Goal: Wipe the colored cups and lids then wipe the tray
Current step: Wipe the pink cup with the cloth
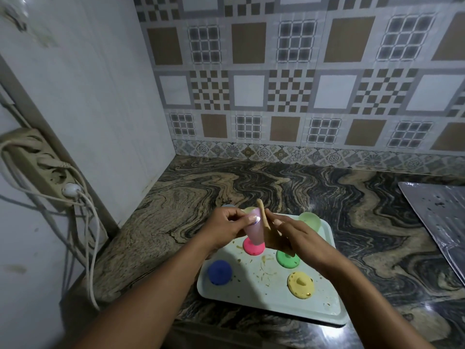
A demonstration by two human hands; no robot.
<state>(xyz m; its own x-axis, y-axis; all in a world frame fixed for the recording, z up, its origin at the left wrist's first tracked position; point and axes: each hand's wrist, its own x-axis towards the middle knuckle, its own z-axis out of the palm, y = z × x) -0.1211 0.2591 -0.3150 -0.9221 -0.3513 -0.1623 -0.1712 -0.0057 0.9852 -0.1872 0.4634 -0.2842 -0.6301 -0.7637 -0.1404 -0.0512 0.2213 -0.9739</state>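
1. Head view, centre of the frame: the left hand (226,224) has its fingers curled round a tall translucent pink plastic cup (253,233). It holds the cup roughly upright, just above the tray
2. A small dark mark sits on the pink plastic cup's side beside a spot of glare, too blurred to read
3. The right hand (294,238) pinches a thin beige cloth (261,207) between thumb and curled fingers. The beige cloth lies against the cup's right side and its tip sticks up past the rim
4. In the lower middle of the frame, a pale rectangular plastic tray (264,302) with rounded corners lies on the countertop, flecked with crumbs and brownish smears near its middle
5. Four round lids rest on the tray:
   - a bright pink lid (253,248) right under the cup's base
   - a green lid (286,260) partly covered by the right hand
   - a dark blue lid (219,272) at the tray's left edge
   - a yellow lid (300,284), speckled brown, toward the lower right
6. A pale green translucent cup (309,220) stands at the tray's upper right corner, and a pale blue rim (227,205) peeks out behind the left hand, mostly hidden
7. The marbled brown-and-black countertop (352,222) meets a wall of patterned grey and brown tiles (276,96)
8. A grey metal sheet (442,222) lies at the right edge, and a beige power strip (30,167) with white cords hangs at the left
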